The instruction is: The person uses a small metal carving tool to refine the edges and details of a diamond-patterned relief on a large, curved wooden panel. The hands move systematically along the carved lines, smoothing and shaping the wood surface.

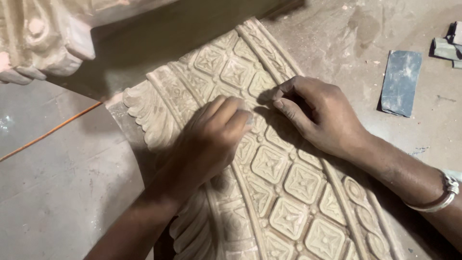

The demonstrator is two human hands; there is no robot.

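Item: carved panel (288,183), pale stone or plaster, curved, running from 12 o'clock to 5 o'clock across the view. Centre band of raised square flower tiles; rope-like border at the 3 o'clock edge; leaf scallops along the 9 o'clock edge.

Left hand (211,139): fingers curled together and pressed down on the tile band, at the centre of the view. A small pale-grey scrap shows at the fingertips, likely abrasive paper; whether it is pinched cannot be told for sure.

Right hand (320,113): at 2 o'clock from the left, fingers bent and drawn together, tips resting on the panel beside the rope border. Nothing visible in it. Metal bangle (445,195) on the wrist.

Step in hand, as judged: hand-smoothing the grooves between tiles, one hand rubbing, the other steadying. The next move would call for light pressure kept within the recesses, so raised edges are not rounded off.

Surface: dusty slab (346,43) under the panel, powder-strewn. Grey sandpaper sheet (399,82) at 2 o'clock, well apart from both hands; more folded scraps (447,45) at the far 2 o'clock edge.

Room: smooth grey floor (53,192) at 8 o'clock, an orange cord (48,132) across it. Second carved piece (43,33) at 11 o'clock, partly out of frame.
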